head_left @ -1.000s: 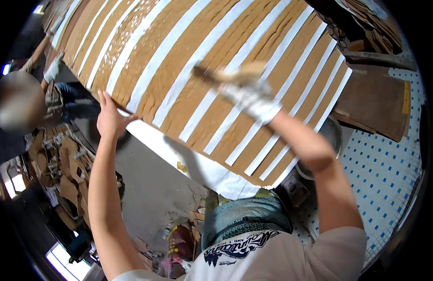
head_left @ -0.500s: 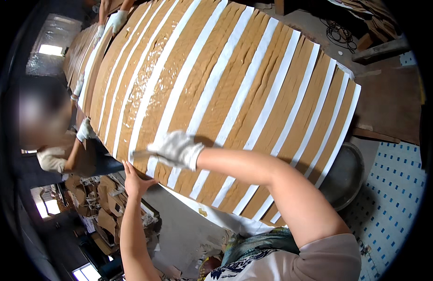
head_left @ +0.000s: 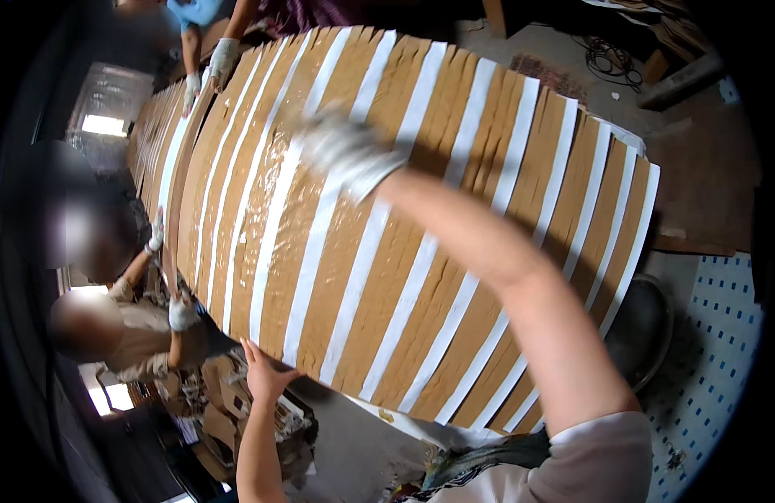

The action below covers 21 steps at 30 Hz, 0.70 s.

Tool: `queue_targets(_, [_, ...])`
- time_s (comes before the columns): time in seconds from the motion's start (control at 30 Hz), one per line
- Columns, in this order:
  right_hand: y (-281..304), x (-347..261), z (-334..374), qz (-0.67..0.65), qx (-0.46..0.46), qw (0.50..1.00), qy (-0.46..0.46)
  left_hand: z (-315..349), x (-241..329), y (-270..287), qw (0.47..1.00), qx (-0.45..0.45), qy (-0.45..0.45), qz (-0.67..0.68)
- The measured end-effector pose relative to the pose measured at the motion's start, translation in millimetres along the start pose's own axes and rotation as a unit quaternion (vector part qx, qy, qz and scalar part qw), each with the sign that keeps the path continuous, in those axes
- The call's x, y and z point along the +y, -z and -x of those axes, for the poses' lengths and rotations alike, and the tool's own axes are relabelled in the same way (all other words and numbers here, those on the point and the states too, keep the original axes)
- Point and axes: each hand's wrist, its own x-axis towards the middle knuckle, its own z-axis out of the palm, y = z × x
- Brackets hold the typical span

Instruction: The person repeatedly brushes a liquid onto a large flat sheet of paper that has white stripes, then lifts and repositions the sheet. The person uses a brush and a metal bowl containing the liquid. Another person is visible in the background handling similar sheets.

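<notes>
A large brown, creased sheet (head_left: 421, 205) with many white bands lies before me, its middle left shining as if wet. Over its upper left part, my right hand (head_left: 341, 155), in a white glove, is smeared by motion. It is closed on a thin flat tool, clearer half a second ago and blurred now. My left hand (head_left: 268, 377) is bare and rests at the sheet's near left edge, with thumb and fingers apart.
Co-workers' gloved hands (head_left: 183, 313) hold a long brown strip (head_left: 176, 197) along the far left edge. A dark round basin (head_left: 643, 331) stands at right. Cardboard scraps (head_left: 224, 402) are piled lower left, and a coiled cable (head_left: 614, 63) lies upper right.
My right hand has swept from the near left edge up and away across the sheet. My left hand stays at the edge. The view has shifted, and more of the co-workers shows at left.
</notes>
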Motion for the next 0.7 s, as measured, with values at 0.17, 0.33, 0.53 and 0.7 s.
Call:
queue_targets(0.17, [-48.7, -73.0, 26.9, -0.066, -0.218, 0.973, -0.040, 1.4, -7.0, -0.9, 0.999, -0.012, 0.009, -0.048])
queue_targets(0.33, [65.3, -16.9, -30.0, 0.118, -0.017, 0.985, -0.125, 6.7, -2.9, 2.9, 0.998, -0.044, 0.041, -0.028])
queue_targets(0.53, [203.9, 76.9, 23.8, 0.139, 0.232, 0.945, -0.183, 3.4, 0.3, -0.7, 1.000, -0.003, 0.019, -0.012])
queue_targets(0.7, [230.0, 66.9, 56.6, 0.342, 0.327, 0.862, -0.184, 1.7, 9.2, 7.6, 0.998, -0.018, 0.039, 0.034])
